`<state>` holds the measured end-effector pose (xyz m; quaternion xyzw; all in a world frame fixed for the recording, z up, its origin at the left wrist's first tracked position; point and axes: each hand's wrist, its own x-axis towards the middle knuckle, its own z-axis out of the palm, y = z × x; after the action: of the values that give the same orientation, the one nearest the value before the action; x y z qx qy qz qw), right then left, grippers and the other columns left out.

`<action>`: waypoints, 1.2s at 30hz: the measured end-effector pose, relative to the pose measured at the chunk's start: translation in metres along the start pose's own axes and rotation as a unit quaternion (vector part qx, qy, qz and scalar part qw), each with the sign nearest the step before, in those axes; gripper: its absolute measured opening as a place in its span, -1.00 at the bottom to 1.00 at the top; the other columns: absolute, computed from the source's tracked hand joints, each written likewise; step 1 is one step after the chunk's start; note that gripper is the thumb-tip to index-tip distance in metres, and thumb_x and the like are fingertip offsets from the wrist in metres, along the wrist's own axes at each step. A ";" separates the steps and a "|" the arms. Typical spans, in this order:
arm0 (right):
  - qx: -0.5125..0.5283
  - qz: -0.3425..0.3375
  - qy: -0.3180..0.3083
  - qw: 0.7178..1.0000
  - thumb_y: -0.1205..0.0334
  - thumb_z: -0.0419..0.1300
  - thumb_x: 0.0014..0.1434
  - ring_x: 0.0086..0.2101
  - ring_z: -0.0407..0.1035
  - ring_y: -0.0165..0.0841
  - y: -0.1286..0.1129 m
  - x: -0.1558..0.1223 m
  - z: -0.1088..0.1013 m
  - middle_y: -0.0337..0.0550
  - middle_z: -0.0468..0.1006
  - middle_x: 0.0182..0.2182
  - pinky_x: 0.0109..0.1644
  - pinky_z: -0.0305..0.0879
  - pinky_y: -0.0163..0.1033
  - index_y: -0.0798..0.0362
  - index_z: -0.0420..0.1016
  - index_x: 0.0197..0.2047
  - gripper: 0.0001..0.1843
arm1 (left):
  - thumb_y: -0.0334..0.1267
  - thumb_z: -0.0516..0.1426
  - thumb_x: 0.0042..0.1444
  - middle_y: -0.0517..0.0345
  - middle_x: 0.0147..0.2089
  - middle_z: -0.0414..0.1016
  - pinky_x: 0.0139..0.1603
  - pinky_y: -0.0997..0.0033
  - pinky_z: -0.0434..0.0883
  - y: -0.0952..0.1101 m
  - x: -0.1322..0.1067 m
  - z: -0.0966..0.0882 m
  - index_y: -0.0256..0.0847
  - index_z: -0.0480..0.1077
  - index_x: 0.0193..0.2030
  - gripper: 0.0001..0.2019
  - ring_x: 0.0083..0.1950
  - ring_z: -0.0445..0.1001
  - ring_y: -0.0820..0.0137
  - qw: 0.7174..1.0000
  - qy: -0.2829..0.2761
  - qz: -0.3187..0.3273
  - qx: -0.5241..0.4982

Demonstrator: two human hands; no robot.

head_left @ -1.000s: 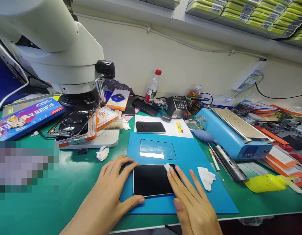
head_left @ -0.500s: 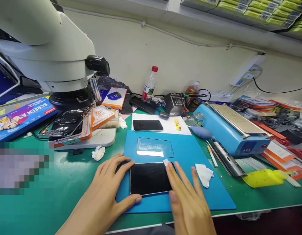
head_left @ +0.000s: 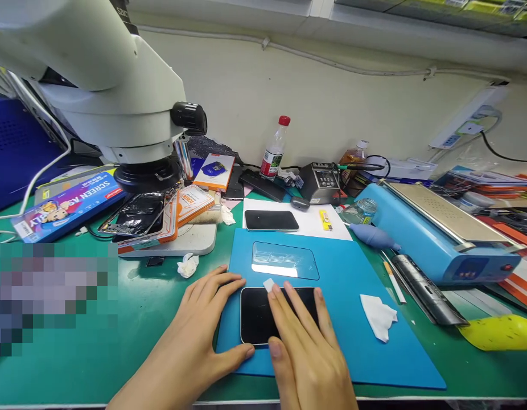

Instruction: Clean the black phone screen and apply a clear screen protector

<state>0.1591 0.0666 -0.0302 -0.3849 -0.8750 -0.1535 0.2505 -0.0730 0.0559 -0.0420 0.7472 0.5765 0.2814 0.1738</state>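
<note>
A black-screened phone [head_left: 255, 319] lies flat on the blue mat, its long side toward me. My left hand [head_left: 208, 324] braces the phone's left end, fingers along the far corner and thumb at the near edge. Across the screen lies my right hand [head_left: 310, 347], its fingers close together and pressing a small white wipe [head_left: 268, 284] that pokes out past the fingertips at the far edge. The right part of the phone is mostly covered by this hand. Beyond the phone is a clear glass screen panel [head_left: 284, 260] with a dark outline.
On the blue mat [head_left: 344, 267] a crumpled white tissue [head_left: 378, 316] lies at right. Behind sits another phone [head_left: 271, 220] on white paper. A microscope [head_left: 135, 114] overhangs the left; a blue heating machine [head_left: 438, 250], air blower [head_left: 374, 236] and yellow bottle [head_left: 498, 332] stand right.
My right hand has slid left across the phone screen with the white wipe under its fingers. My left hand stays at the phone's left end. The view has shifted slightly.
</note>
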 end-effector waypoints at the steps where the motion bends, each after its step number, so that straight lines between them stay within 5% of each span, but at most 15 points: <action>1: 0.011 -0.007 0.001 1.000 0.18 0.06 0.56 0.46 0.28 -0.17 -0.003 0.005 0.002 -0.05 0.41 0.45 0.70 -0.27 0.09 0.31 0.33 0.49 -0.42 | -0.25 0.35 0.20 0.05 0.52 0.41 0.56 -0.28 0.32 0.001 0.000 0.000 0.10 0.27 0.50 -0.26 0.64 0.21 -0.08 1.000 -0.002 0.002 -0.002; 7: 0.067 -0.095 0.015 0.993 0.03 0.12 0.55 0.44 0.33 -0.14 -0.010 0.011 0.009 -0.12 0.44 0.43 0.69 -0.21 0.13 0.22 0.47 0.41 -0.44 | -0.36 0.32 0.16 0.05 0.59 0.30 0.60 -0.23 0.29 0.003 0.000 -0.005 0.10 0.11 0.59 -0.11 0.67 0.11 -0.03 0.999 -0.034 -0.009 -0.026; 14: 0.058 -0.073 -0.006 0.996 0.02 0.10 0.56 0.45 0.30 -0.17 -0.011 0.015 0.006 -0.11 0.37 0.47 0.69 -0.20 0.07 0.25 0.40 0.46 -0.40 | -0.36 0.30 0.21 0.11 0.63 0.22 0.62 -0.28 0.24 0.005 -0.003 -0.008 0.19 0.01 0.64 -0.07 0.71 -0.02 -0.01 0.998 -0.042 -0.023 -0.032; 22: 0.011 -0.184 -0.012 0.983 -0.24 -0.01 0.58 0.33 0.48 -0.14 0.008 -0.013 -0.004 -0.16 0.49 0.38 0.69 -0.33 0.21 0.11 0.53 0.38 -0.33 | -0.27 0.35 0.20 0.06 0.65 0.21 0.61 -0.39 0.22 0.008 0.000 -0.012 0.19 -0.02 0.65 -0.03 0.72 -0.02 -0.07 0.998 -0.057 -0.010 -0.024; 31: -0.013 -0.037 -0.033 0.999 0.09 -0.15 0.63 0.47 0.26 -0.03 0.030 -0.040 -0.024 -0.08 0.50 0.39 0.69 -0.26 0.27 0.24 0.25 0.56 -0.38 | -0.14 0.42 0.20 0.08 0.67 0.18 0.61 -0.44 0.19 0.009 -0.002 -0.014 0.22 -0.01 0.65 0.00 0.73 -0.05 -0.08 0.996 -0.071 -0.032 -0.033; 36: 0.003 -0.105 -0.021 0.994 -0.10 -0.15 0.63 0.44 0.31 -0.06 0.002 -0.023 -0.009 -0.06 0.47 0.40 0.69 -0.30 0.24 0.28 0.40 0.46 -0.30 | -0.18 0.40 0.22 0.10 0.65 0.21 0.64 -0.42 0.12 0.006 -0.003 -0.011 0.24 -0.08 0.65 0.00 0.74 -0.05 -0.02 0.998 -0.056 -0.009 -0.017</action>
<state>0.1765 0.0503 -0.0352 -0.2931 -0.9162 -0.1679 0.2154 -0.0758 0.0508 -0.0303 0.7533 0.5680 0.2473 0.2209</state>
